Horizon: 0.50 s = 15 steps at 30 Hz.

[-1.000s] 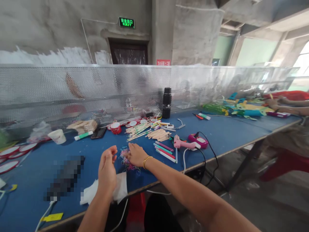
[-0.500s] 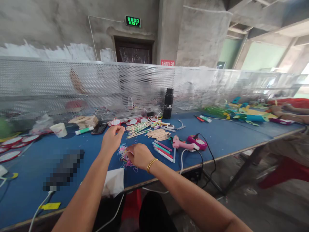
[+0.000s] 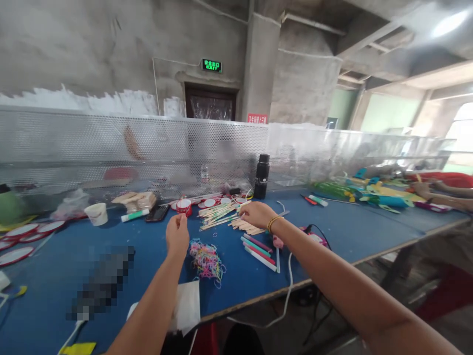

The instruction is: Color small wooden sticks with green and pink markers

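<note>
My left hand (image 3: 178,234) hovers above the blue table (image 3: 55,266), fingers pinched together on something too small to make out. Just right of it lies a heap of coloured rubber bands (image 3: 206,258). My right hand (image 3: 256,214), with a gold bracelet at the wrist, reaches forward over the pile of wooden sticks (image 3: 221,213) and touches them, fingers curled down. Coloured marker pens (image 3: 258,245) lie below my right forearm. A red tape roll (image 3: 184,206) stands beyond my left hand.
A perforated metal screen (image 3: 111,148) runs along the table's far side. A black bottle (image 3: 262,176), a phone (image 3: 157,212), a white cup (image 3: 96,213) and red-rimmed discs (image 3: 22,234) are spread about. A pink glue gun (image 3: 314,237) sits by my arm. Another person's arms (image 3: 436,190) rest at right.
My right hand has left the rubber bands and moved forward to the wooden sticks. My left hand has stayed raised and pinched. The camera has tilted up.
</note>
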Tool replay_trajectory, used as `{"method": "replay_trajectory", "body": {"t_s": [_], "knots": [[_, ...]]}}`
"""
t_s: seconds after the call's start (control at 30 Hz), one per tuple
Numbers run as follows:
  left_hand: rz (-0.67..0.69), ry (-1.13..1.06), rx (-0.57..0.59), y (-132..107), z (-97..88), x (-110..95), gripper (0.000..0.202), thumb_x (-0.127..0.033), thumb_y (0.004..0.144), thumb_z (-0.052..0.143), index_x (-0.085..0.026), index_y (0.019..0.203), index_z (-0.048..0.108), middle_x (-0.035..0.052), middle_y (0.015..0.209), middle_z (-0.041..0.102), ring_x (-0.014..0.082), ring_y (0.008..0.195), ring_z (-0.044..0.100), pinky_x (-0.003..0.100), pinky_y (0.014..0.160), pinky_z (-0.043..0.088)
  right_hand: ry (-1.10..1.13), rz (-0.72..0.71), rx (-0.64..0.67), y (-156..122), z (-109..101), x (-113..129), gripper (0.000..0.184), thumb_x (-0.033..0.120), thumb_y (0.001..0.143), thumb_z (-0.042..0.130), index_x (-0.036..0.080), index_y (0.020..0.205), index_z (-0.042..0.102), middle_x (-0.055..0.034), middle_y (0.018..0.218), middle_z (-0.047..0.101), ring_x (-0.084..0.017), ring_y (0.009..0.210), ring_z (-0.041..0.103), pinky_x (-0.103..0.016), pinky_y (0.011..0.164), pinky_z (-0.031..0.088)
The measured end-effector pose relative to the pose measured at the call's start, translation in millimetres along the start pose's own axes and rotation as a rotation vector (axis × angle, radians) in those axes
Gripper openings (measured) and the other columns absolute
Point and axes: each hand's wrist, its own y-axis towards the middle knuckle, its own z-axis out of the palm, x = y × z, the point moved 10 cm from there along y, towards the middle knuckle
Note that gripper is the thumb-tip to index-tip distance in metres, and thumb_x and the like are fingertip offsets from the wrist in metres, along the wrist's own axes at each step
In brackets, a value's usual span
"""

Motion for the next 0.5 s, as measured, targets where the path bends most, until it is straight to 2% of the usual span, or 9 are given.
{"method": "replay_trajectory", "body": {"t_s": [0.13, 0.2, 0.27, 0.33, 0.4, 0.5], "knots": [[0.088, 0.051, 0.113, -9.1, 16.1, -14.7, 0.030, -0.046, 0.089, 0.057, -0.021, 0.097, 0.071, 0.0089, 0.098, 0.074, 0.0252, 0.090, 0.066, 0.038, 0.085, 0.049, -0.043, 0.035, 0.023, 12.7, -5.4, -24.6, 0.032, 0.023, 0.094, 0.057, 0.023, 0.117, 0.080, -0.0074, 0.116, 0.080, -0.021, 0.108, 0.072, -0.025, 0.088, 0.049], [0.132, 0.061, 0.139, -13.3, 20.6, -23.5, 0.030, -0.046, 0.089, 0.057, -0.021, 0.098, 0.071, 0.0100, 0.099, 0.074, 0.0274, 0.094, 0.067, 0.040, 0.088, 0.049, -0.051, 0.032, 0.062, 25.5, 2.7, -31.7, 0.032, 0.020, 0.093, 0.058, 0.022, 0.115, 0.081, -0.0069, 0.110, 0.081, -0.020, 0.102, 0.074, -0.023, 0.083, 0.049], [0.151, 0.081, 0.145, -16.3, 22.3, -29.6, 0.032, -0.046, 0.089, 0.054, -0.021, 0.099, 0.070, 0.0110, 0.101, 0.074, 0.0285, 0.096, 0.067, 0.042, 0.089, 0.050, -0.048, 0.008, 0.121, 43.6, 20.3, -31.3, 0.028, 0.019, 0.091, 0.062, 0.021, 0.111, 0.082, -0.0051, 0.104, 0.082, -0.018, 0.097, 0.074, -0.021, 0.080, 0.050], [0.154, 0.095, 0.148, -18.8, 22.9, -33.0, 0.033, -0.044, 0.090, 0.052, -0.020, 0.103, 0.070, 0.0120, 0.104, 0.074, 0.0287, 0.098, 0.067, 0.043, 0.090, 0.051, -0.041, -0.035, 0.164, 66.1, 43.1, -21.3, 0.024, 0.020, 0.092, 0.064, 0.021, 0.107, 0.082, -0.0040, 0.106, 0.081, -0.018, 0.100, 0.074, -0.021, 0.084, 0.051], [0.164, 0.088, 0.152, -22.0, 22.9, -36.3, 0.033, -0.044, 0.091, 0.051, -0.019, 0.103, 0.069, 0.0126, 0.105, 0.073, 0.0285, 0.098, 0.067, 0.042, 0.089, 0.052, -0.037, -0.083, 0.173, 91.5, 66.3, -3.4, 0.023, 0.021, 0.096, 0.061, 0.021, 0.111, 0.079, -0.0048, 0.116, 0.078, -0.019, 0.109, 0.071, -0.024, 0.093, 0.051], [0.189, 0.089, 0.164, -27.4, 22.7, -40.9, 0.032, -0.045, 0.091, 0.052, -0.020, 0.100, 0.069, 0.0122, 0.103, 0.074, 0.0283, 0.096, 0.068, 0.040, 0.084, 0.054, -0.033, -0.145, 0.162, 130.8, 98.4, 27.4, 0.029, 0.032, 0.102, 0.060, 0.021, 0.127, 0.068, -0.0086, 0.133, 0.067, -0.022, 0.116, 0.066, -0.038, 0.101, 0.055]]}}
